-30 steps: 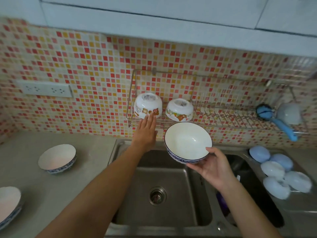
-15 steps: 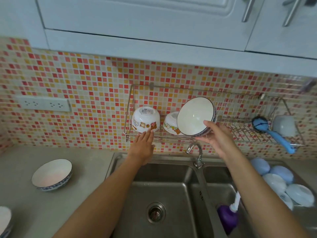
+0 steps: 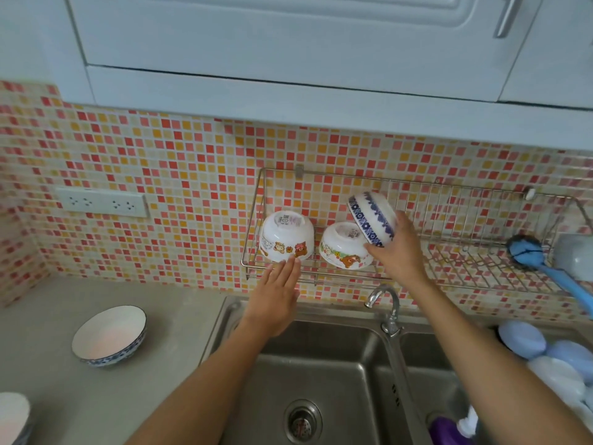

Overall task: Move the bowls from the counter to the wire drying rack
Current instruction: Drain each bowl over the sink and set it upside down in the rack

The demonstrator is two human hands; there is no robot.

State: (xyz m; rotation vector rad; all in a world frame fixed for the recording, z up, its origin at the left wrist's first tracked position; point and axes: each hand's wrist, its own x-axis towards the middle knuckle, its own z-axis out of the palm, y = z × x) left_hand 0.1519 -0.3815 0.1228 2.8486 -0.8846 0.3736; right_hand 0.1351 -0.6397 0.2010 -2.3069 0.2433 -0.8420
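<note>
Bottom left, bowl (image 3: 12,415) cut off; right hand (image 3: 396,252) covers blue-patterned bowl (image 3: 372,220) rim

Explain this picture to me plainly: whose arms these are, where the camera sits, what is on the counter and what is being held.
No machine here: a person wears a camera on the head, looking down at their own arms. The right hand holds a blue-patterned bowl, tilted, over the wire drying rack on the tiled wall. The left hand, fingers straight, touches a cartoon bowl standing upside down in the rack beside a second one. Another blue-rimmed bowl waits on the counter, left of the sink.
</note>
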